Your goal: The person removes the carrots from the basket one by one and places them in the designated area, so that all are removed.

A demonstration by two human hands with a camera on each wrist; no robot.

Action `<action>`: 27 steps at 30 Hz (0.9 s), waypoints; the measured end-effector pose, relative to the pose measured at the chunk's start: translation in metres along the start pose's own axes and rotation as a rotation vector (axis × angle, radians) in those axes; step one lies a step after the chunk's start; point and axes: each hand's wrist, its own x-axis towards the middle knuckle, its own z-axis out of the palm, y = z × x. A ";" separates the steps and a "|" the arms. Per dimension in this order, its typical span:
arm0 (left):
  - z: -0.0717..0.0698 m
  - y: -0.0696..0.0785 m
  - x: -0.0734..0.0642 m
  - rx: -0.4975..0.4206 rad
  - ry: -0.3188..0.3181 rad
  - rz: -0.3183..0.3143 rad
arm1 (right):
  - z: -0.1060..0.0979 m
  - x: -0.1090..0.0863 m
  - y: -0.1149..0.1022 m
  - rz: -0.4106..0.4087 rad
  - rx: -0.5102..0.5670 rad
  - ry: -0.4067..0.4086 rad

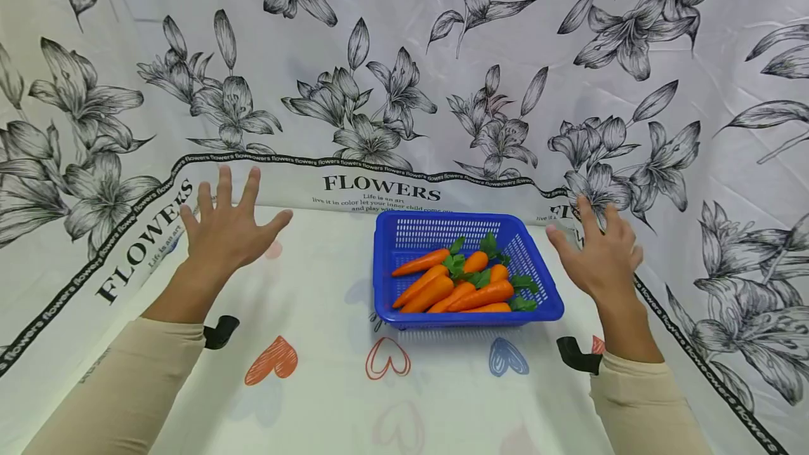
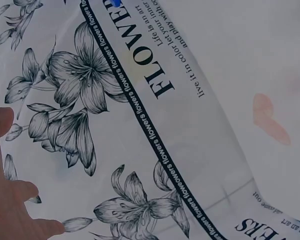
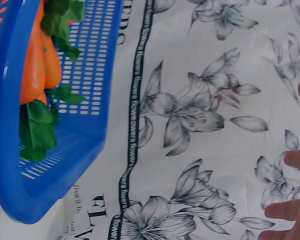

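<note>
A blue plastic basket (image 1: 387, 304) stands on the table right of the middle in the head view. Several orange carrots (image 1: 483, 295) with green leafy tops lie in it, most of their tips pointing left. My left hand (image 1: 229, 229) is raised over the table's left side, its fingers spread and holding nothing. To the right of the basket, my right hand (image 1: 600, 255) is held up with fingers apart, touching nothing. The right wrist view shows the basket's near corner (image 3: 27, 205) and some carrots (image 3: 34, 70) close by.
The white table (image 1: 316, 399) carries printed hearts, among them a red one (image 1: 272, 360) and a blue one (image 1: 508, 357). Behind and at both sides hangs a white curtain (image 1: 404, 12) with black flower drawings and a dark lettered band.
</note>
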 end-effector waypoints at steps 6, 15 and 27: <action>0.001 0.002 0.001 -0.009 0.010 0.010 | -0.011 -0.006 -0.006 -0.103 0.146 0.158; 0.004 0.009 0.004 0.014 0.030 0.038 | -0.022 -0.014 -0.010 -0.377 0.460 0.491; 0.013 0.012 0.008 -0.001 0.031 0.054 | -0.018 -0.021 -0.016 -0.500 0.842 0.579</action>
